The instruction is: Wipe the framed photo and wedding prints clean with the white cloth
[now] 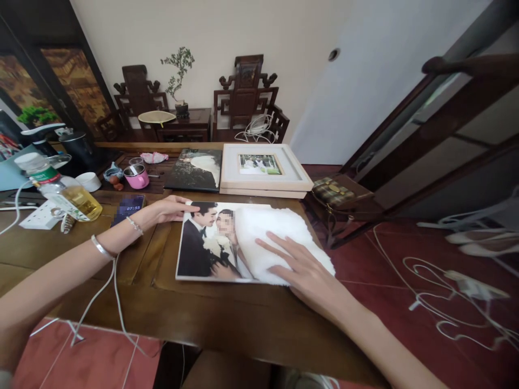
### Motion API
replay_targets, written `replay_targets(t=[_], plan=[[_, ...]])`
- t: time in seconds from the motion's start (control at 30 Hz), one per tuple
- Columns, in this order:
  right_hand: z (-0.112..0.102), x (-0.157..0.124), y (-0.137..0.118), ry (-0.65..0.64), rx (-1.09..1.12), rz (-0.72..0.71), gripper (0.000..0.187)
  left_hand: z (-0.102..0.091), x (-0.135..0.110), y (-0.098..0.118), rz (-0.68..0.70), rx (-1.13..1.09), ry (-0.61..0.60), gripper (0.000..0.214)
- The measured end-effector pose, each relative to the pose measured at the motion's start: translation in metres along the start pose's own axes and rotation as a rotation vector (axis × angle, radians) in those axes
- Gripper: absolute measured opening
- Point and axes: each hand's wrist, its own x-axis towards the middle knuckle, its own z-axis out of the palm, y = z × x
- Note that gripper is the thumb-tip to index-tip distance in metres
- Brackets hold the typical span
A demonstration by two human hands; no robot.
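Observation:
A wedding photo panel (206,254) lies flat on the wooden table in front of me. My left hand (174,209) grips its far left corner, the thumb on the picture face and the other fingers at the back edge. A fluffy white cloth (259,237) covers the right part of the panel and hangs past its right side. On top of this cloth my right hand (302,262) rests flat with its fingers spread. How much of the picture continues beneath the cloth is hidden.
Behind the panel lie a dark photo panel (194,170) and stacked pale frames (259,186). To the left are a pink cup (137,177), a phone (128,209), a bottle of yellow liquid (67,192) and a power strip (40,215). White cables (441,294) trail over the red floor.

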Motion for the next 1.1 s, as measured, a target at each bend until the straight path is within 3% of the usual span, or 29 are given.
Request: replay_targets(t=[0.1,0.2,0.37,0.47,0.53,0.77,0.97,1.1], plan=[[0.003,0.003,-0.007,0.004,-0.038,-0.009,0.035,0.007,-0.002,-0.007,0.101,0.050,0.111,0.067],[0.006,0.006,-0.013,0.033,-0.060,-0.008,0.037,0.016,-0.006,-0.009,0.185,0.287,0.261,0.095],[0.014,0.012,-0.018,0.037,-0.080,0.012,0.038,0.019,-0.007,0.002,0.279,0.756,0.324,0.098],[0.019,0.016,-0.018,0.025,-0.096,0.027,0.035,0.019,-0.009,0.002,0.335,0.936,0.420,0.101],[0.020,0.017,-0.019,0.033,-0.092,0.033,0.034,0.023,-0.016,-0.006,0.396,1.003,0.473,0.091],[0.008,0.026,-0.011,-0.034,0.009,0.073,0.054,0.036,-0.050,-0.042,0.644,0.953,0.310,0.070],[0.016,0.059,0.030,-0.178,-0.035,0.115,0.067,0.031,-0.041,-0.052,0.741,0.944,0.230,0.061],[0.026,0.068,0.038,-0.247,-0.063,0.144,0.067,0.035,-0.038,-0.059,0.771,0.964,0.256,0.057]])
